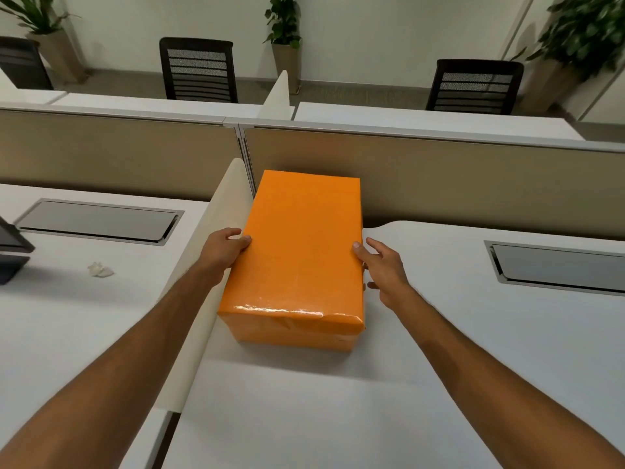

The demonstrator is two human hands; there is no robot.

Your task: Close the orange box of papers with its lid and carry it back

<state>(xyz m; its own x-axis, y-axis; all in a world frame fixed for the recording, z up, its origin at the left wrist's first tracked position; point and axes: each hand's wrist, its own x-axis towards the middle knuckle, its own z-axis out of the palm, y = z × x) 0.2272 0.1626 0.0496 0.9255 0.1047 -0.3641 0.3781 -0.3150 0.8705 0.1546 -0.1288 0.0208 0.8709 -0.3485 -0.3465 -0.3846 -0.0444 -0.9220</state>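
Observation:
The orange box (297, 252) stands on the white desk (439, 350) with its lid on, so no papers show. It lies lengthwise, its far end near the tan partition. My left hand (225, 250) grips the lid's left edge, thumb on top and fingers down the side. My right hand (382, 269) is at the right edge: its thumb presses the lid's top corner edge, while the other fingers are spread and partly lifted off the side. Whether the right hand truly holds the box is unclear.
A cream divider (216, 231) runs along the box's left side. A tan partition (439, 184) closes the desk's far edge. Cable hatches (98, 220) (554, 265) are set into the desks. A crumpled paper (99, 269) and a dark device (10, 252) lie left. Chairs and plants stand beyond.

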